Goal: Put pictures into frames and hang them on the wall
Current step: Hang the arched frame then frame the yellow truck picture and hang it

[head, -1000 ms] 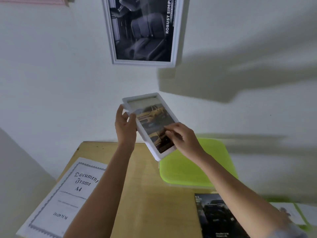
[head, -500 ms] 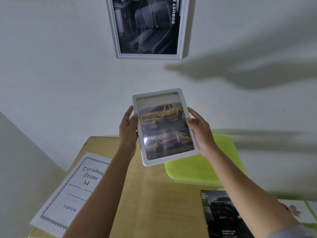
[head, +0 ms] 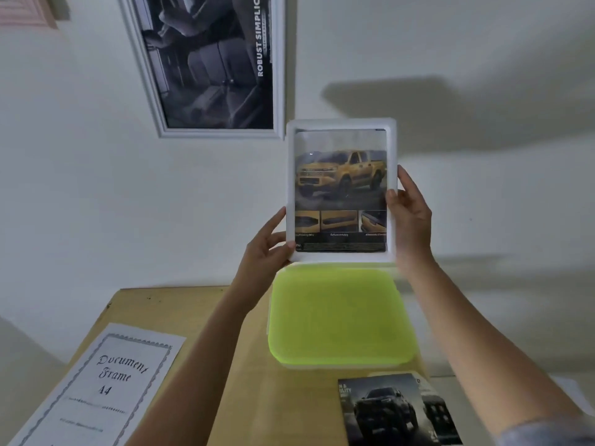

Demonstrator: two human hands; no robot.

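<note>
A white frame (head: pixel 340 191) holding a picture of a yellow pickup truck is held upright in front of the white wall (head: pixel 96 188). My left hand (head: pixel 267 246) grips its lower left edge, thumb on the front. Gripping the right edge at mid-height is my right hand (head: pixel 409 217). A larger white frame with a dark car-interior picture (head: pixel 212 62) hangs on the wall up and to the left of it.
Below lies a wooden table (head: pixel 180 317). On it are a lime-green plastic case (head: pixel 338 317), a "Document Frame A4" insert sheet (head: pixel 103 387) at the left and a dark truck brochure (head: pixel 396 410) at the right. A pink frame corner (head: pixel 25 11) shows top left.
The frame turned from tilted to upright and rose toward the wall, to the right of the hung frame. My right hand shifted from the picture's face to the right edge.
</note>
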